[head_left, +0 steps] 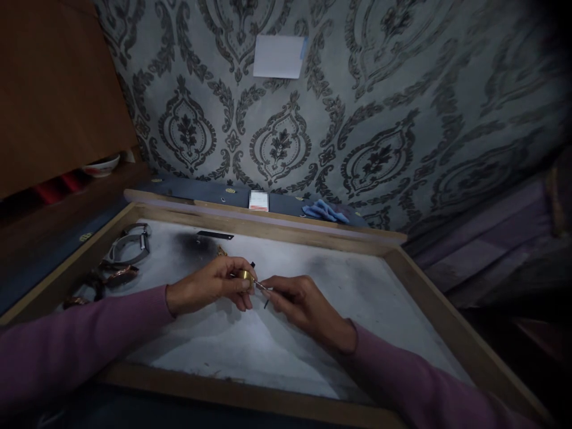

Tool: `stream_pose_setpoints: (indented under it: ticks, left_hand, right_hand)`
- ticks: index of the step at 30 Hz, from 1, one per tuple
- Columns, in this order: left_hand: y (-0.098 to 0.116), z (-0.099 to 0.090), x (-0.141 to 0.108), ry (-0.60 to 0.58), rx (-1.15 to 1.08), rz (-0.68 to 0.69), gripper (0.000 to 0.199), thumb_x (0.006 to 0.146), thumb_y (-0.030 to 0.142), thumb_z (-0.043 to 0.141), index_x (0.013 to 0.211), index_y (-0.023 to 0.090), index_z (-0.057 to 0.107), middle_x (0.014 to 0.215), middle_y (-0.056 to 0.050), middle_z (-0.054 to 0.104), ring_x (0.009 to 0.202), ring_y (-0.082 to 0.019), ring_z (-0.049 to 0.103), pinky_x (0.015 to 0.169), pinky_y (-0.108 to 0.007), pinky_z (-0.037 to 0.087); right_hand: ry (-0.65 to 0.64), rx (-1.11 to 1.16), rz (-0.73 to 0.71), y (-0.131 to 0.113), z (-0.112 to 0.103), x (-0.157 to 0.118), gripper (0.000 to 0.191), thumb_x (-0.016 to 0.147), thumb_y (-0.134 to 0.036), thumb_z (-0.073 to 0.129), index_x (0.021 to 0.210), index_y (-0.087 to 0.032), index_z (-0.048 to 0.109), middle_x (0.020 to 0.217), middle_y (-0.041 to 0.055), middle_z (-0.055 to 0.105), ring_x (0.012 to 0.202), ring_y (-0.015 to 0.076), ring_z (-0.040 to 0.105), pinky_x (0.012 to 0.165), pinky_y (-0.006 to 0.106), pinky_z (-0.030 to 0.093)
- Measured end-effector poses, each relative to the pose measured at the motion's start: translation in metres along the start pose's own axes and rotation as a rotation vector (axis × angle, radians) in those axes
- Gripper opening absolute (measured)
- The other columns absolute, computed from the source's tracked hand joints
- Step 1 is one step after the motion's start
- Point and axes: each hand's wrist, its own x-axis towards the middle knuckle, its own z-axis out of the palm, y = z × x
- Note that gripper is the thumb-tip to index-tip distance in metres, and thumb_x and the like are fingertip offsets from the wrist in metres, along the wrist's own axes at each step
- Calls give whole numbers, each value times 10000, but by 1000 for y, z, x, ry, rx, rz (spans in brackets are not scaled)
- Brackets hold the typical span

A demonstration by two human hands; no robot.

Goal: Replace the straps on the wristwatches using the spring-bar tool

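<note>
My left hand [227, 283] is closed around a small round gold-coloured piece [245, 276], which looks like a watch case. In my right hand [295, 298] a thin metal tool [260, 285], perhaps tweezers or a small screwdriver, is pinched between thumb and fingers. Its tip reaches the right side of the gold piece; whether it touches is too small to tell. Both hands are held over the white surface [357, 298] of a wood-framed tray. Just behind my left hand lie small gold bits [221, 251], partly hidden by it.
Several wristwatches [129, 247] lie along the tray's left side. A black flat strip [215, 235] rests near the back. Beyond the raised wooden rim [268, 223] are a small white box [258, 201] and a blue cloth [325, 210]. A patterned wall rises behind.
</note>
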Motion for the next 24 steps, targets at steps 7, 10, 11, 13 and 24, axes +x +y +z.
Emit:
stream_pose_setpoints:
  ticks: [7,10,11,13,24]
  left_hand:
    - [2,1,0,-18,7,-2,309,787,393,718,854,125,579,783,-18,606,681,-126,657,630,-232,530]
    - [1,0,0,-26,13,-2,302,796,386,710,857,119,583,790,-21,608,680,-124,656,625,-229,529]
    - [1,0,0,-29,13,-1,296,802,382,706,859,118,585,791,-24,610,679,-125,657,620,-228,529]
    - [0,-1,0,-38,13,-5,280,812,367,698,867,115,590,792,-27,614,678,-127,659,614,-229,529]
    - [-1,-3,1,-72,-39,-67,245,815,333,706,861,110,617,763,-38,646,626,-117,648,600,-224,520]
  right_hand:
    - [10,-9,-19,4,2,-1,296,961,-287,472,983,-133,724,604,-7,588,516,91,474,497,213,356]
    - [11,-14,-12,3,2,0,288,954,-265,478,989,-126,728,596,-8,587,511,89,468,503,209,357]
    - [10,-18,-10,3,1,0,288,953,-262,479,993,-123,728,609,-2,603,514,89,473,508,209,363]
    - [4,-26,-9,3,1,-1,290,954,-267,482,999,-121,728,642,11,639,520,92,493,519,209,377]
    - [16,-52,-73,3,3,-3,269,968,-236,476,994,-153,731,782,46,724,653,134,653,622,226,466]
